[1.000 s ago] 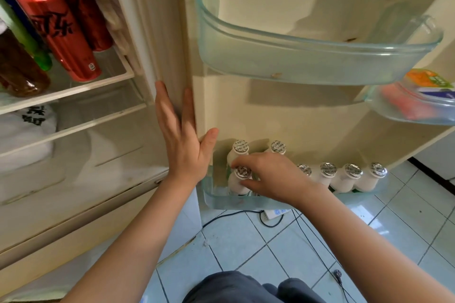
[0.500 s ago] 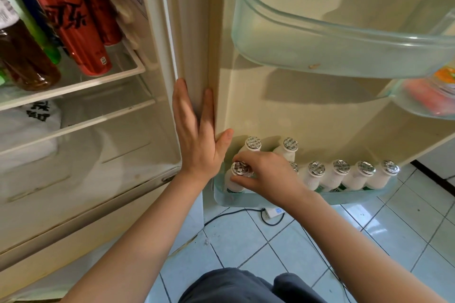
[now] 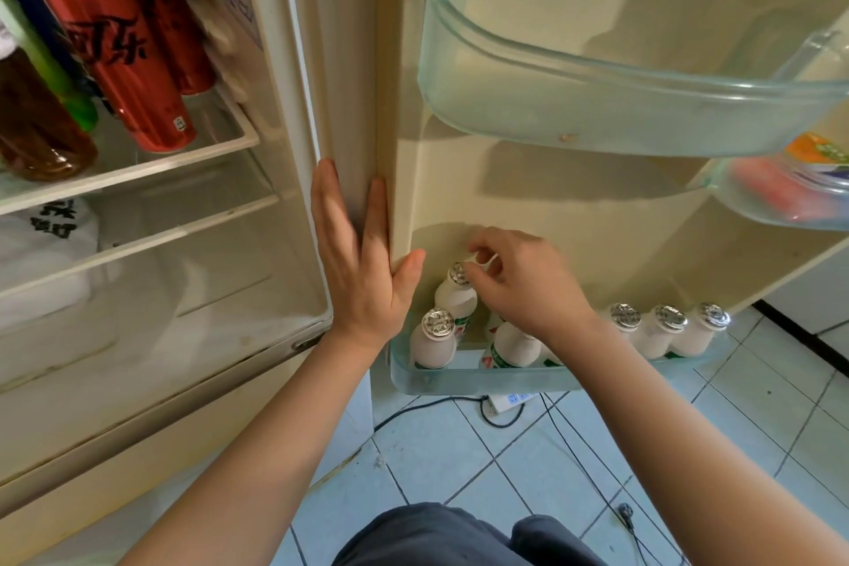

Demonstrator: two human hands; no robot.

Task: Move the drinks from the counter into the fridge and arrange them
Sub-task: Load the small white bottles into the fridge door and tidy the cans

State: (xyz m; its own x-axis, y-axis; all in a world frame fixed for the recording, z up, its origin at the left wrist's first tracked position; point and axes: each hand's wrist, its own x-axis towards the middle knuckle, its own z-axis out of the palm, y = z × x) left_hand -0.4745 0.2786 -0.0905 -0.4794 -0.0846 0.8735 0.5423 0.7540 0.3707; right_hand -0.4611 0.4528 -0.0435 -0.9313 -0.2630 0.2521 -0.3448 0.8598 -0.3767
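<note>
Several small white bottles with foil caps stand in the bottom door bin (image 3: 482,381) of the open fridge. One is at the front left (image 3: 434,342), another behind it (image 3: 455,299), and three more stand in a row at the right (image 3: 661,331). My right hand (image 3: 523,285) hovers over the left group, fingers curled, with fingertips pinching at the back bottle's cap; it hides the bottle tops beneath it. My left hand (image 3: 363,271) rests flat on the fridge frame beside the door hinge.
Two red cans (image 3: 119,55) and a brown bottle (image 3: 36,129) stand on the upper fridge shelf. A clear door bin (image 3: 597,106) juts out above my right hand, and another (image 3: 781,198) holds packets at the right. A power strip (image 3: 510,400) and cables lie on the tiled floor.
My right hand let go of the front-left bottle's cap and moved up and back to the rear bottle. The view shifted left. My left hand stayed on the frame.
</note>
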